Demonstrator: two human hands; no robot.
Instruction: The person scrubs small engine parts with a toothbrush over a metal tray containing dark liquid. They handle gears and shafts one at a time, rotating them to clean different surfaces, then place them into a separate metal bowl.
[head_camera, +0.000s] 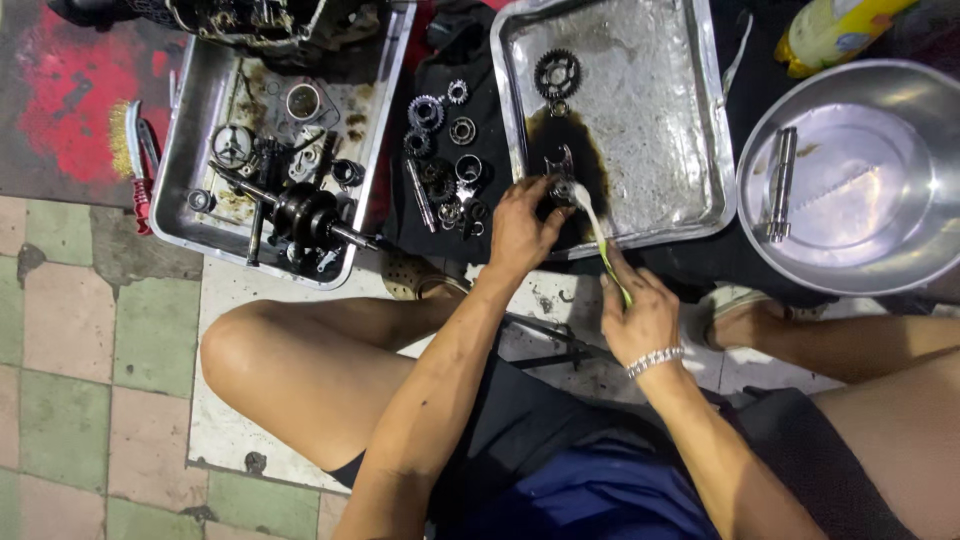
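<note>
Right hand (640, 318) brushes part (560, 188) left hand (520, 228) holds.

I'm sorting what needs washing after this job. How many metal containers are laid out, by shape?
Rectangular metal trays: 2, a left tray of engine parts and a middle tray where the left hand and right hand work.
Round metal basins: 1, the basin.
Total: 3

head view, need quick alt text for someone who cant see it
A seated person's left hand holds a small metal part over an oily metal tray, while the right hand scrubs it with a toothbrush. Loose gears lie beside it on a dark cloth.
</note>
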